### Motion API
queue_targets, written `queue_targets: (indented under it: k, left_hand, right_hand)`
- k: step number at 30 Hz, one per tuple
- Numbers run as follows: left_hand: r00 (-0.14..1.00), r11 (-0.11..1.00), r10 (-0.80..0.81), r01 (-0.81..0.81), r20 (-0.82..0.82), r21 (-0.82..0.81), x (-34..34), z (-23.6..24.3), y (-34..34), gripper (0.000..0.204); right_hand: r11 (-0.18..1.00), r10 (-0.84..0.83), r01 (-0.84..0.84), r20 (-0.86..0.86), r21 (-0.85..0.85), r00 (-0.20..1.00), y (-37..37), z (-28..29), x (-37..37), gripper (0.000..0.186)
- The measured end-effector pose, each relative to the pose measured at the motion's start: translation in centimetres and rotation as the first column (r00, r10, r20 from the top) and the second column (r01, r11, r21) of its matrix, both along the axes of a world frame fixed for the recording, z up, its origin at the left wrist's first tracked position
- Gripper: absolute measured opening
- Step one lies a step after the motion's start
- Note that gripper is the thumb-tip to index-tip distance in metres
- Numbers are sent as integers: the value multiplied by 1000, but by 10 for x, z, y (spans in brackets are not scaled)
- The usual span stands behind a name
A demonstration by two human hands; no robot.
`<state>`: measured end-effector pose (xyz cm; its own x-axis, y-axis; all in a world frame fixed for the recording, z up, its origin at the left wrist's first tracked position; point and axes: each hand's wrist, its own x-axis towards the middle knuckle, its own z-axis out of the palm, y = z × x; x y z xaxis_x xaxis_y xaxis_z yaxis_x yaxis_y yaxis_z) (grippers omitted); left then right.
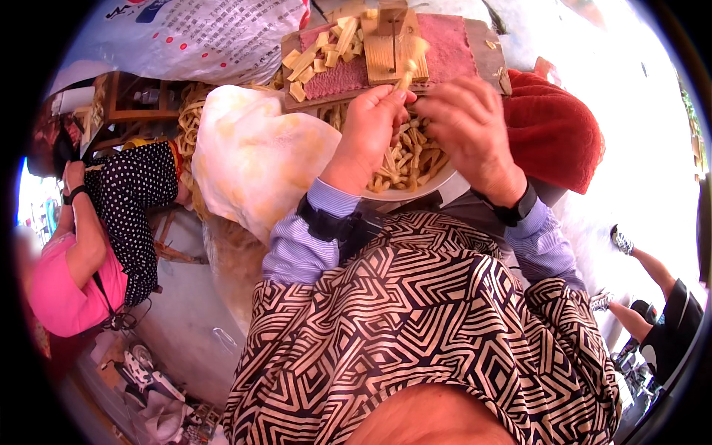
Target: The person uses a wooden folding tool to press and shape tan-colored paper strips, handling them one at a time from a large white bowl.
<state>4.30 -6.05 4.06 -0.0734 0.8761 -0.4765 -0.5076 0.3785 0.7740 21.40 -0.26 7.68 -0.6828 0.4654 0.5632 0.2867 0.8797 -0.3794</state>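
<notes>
My left hand (371,130) pinches a pale yellow strip (406,78) above a white basin (400,194) of twisted yellowish pieces (408,156). My right hand (471,126) is beside it, fingers apart and loosely curved, blurred, with nothing visible in them. Just beyond both hands lies a wooden board (484,55) covered with pink cloth (445,44). It bears a small wooden block (382,63) with an upright rod and a scatter of short cut yellow pieces (319,55).
A white cloth (259,159) lies left of the basin, a red cloth (552,133) right. A printed sack (185,37) sits upper left. A co-worker in pink (81,282) is at far left; another person's legs (645,274) show at right.
</notes>
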Motion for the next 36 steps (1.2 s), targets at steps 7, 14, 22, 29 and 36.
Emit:
queue_targets:
  k: [7, 14, 22, 29, 36]
  left_hand:
    - [951, 992, 126, -116, 281, -52, 10, -10, 11, 27]
    - [959, 957, -111, 173, -259, 232, 0, -20, -3, 20]
    - [82, 922, 145, 351, -986, 165, 12, 26, -16, 8]
    - [611, 918, 113, 239, -784, 318, 13, 26, -27, 9]
    - [86, 818, 369, 443, -925, 367, 12, 27, -25, 8]
  right_hand:
    - [944, 182, -203, -102, -260, 978, -27, -22, -11, 29]
    - [998, -48, 45, -50, -50, 998, -13, -7, -16, 18]
    - [791, -197, 24, -218, -611, 956, -14, -29, -17, 9]
    - [245, -486, -183, -284, -952, 826, -17, -26, -20, 13]
    - [166, -386, -235, -283, -958, 878, -19, -41, -17, 13]
